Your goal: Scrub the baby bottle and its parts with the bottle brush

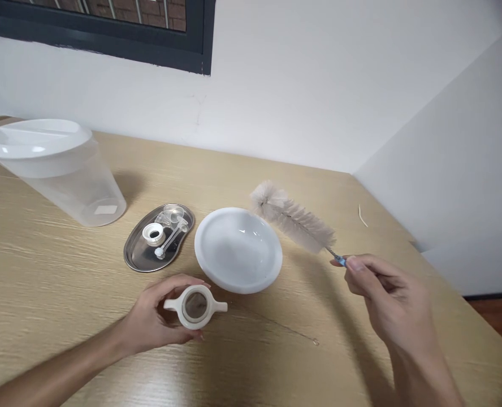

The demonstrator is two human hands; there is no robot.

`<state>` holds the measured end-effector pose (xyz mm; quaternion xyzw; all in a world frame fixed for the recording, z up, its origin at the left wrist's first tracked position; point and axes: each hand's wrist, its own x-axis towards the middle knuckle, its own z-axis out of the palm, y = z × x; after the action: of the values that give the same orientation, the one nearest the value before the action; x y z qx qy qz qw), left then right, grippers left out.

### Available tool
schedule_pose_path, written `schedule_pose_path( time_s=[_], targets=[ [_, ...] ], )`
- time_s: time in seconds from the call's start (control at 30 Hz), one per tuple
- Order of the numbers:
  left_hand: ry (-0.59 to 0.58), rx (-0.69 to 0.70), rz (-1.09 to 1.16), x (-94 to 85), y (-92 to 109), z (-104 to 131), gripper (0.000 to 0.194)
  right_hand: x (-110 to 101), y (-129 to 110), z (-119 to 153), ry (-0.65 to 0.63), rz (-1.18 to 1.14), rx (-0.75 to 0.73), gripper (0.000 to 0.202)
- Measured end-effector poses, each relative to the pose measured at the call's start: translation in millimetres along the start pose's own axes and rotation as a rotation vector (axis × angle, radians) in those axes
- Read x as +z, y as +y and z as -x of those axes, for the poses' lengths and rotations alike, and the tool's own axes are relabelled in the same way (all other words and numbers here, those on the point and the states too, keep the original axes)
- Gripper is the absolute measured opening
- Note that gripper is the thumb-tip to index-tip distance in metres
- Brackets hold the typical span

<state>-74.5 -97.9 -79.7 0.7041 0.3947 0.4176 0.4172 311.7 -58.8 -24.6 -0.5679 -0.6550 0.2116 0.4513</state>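
My left hand point(161, 316) is wrapped around a white round plastic cup-like part point(195, 289) with two side tabs. Its dark round opening faces up toward me; its lower body is hidden. My right hand point(389, 291) pinches the blue end of a bottle brush point(297, 220), whose pale bristles point up and left, close to the right rim of a white bowl point(239, 251). On the table between my hands lies a thin twisted wire point(289, 328) with a loop at its right end; its left end is hard to make out.
A metal kidney-shaped tray point(134, 257) holds a white ring cap point(153, 233) and small clear plastic pieces point(174, 217). Further left stands a translucent lidded pitcher point(77, 181). A short pale strip point(362, 216) lies on the wooden table point(234, 161) at right, near the wall.
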Motion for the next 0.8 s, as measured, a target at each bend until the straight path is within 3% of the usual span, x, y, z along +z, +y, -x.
schedule_pose_path(
  time_s=[0.1,0.2,0.4,0.63,0.8],
  targets=[
    [-0.030,0.061,-0.035,-4.4,9,0,0.064,-1,-2,-1,0.028,0.003,0.062,0.025],
    [0.015,0.152,-0.210,-18.2,23,1,0.064,-1,-7,-1,-0.006,0.035,0.021,0.026],
    [0.093,0.285,-0.613,-43.7,38,-3,0.056,2,-22,3,-0.313,0.135,-0.091,0.023],
    [0.158,0.196,-0.623,-45.5,33,-5,0.050,20,-32,7,-0.462,0.146,-0.116,0.026],
    [0.115,0.260,-0.644,-47.6,34,-5,0.048,35,-38,12,-0.433,0.171,-0.081,0.027]
  ],
)
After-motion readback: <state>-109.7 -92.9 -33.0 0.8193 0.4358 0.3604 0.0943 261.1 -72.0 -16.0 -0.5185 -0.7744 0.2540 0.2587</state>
